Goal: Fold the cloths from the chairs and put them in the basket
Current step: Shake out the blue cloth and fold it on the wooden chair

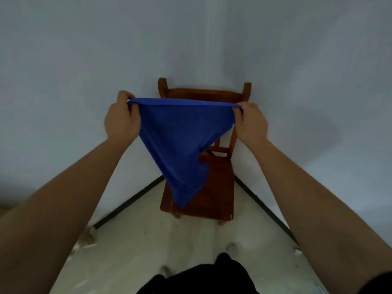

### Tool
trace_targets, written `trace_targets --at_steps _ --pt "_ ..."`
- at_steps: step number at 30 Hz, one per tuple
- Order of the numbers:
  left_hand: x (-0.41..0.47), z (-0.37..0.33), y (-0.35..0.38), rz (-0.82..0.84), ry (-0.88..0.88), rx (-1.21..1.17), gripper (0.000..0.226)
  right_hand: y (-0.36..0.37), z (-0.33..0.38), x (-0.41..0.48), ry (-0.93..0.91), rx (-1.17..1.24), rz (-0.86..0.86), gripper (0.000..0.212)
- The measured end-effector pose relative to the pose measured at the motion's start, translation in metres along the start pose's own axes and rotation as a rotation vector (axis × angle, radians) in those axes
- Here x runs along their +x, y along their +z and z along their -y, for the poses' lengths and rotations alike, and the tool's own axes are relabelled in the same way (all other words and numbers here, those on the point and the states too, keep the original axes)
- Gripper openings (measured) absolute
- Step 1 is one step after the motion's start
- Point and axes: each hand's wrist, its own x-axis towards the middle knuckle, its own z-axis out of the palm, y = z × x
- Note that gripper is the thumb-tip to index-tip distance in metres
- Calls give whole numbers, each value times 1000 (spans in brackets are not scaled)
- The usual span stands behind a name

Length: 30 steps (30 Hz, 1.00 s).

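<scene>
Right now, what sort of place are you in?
Probably a bare room corner indoors: plain walls meeting behind a wooden chair, dark skirting, pale floor. Both hands hold a blue cloth.

Pale floor [191,240], wooden chair [212,200] on it in the corner, perhaps debris [87,238] leftward.

A blue cloth [180,143] hides most of a wooden chair's [214,196] backrest and the seat's 10 o'clock part. Fingertips of the left hand [122,120] and right hand [251,123] are tucked behind the cloth's top corners. Both upper arms are cut off at the frame's 7 and 5 o'clock edges.
</scene>
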Motion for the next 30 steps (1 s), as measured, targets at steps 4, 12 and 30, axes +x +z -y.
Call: trace_targets --at_steps 4,12,30 --pt "22 -8 -32 8 166 -30 23 -47 26 -22 70 -61 -160 33" --pt "33 1 -78 -6 332 -168 24 -88 76 -65 115 116 -381 25" --pt "27 2 -83 72 334 -256 15 -121 82 -105 61 -176 -329 29"
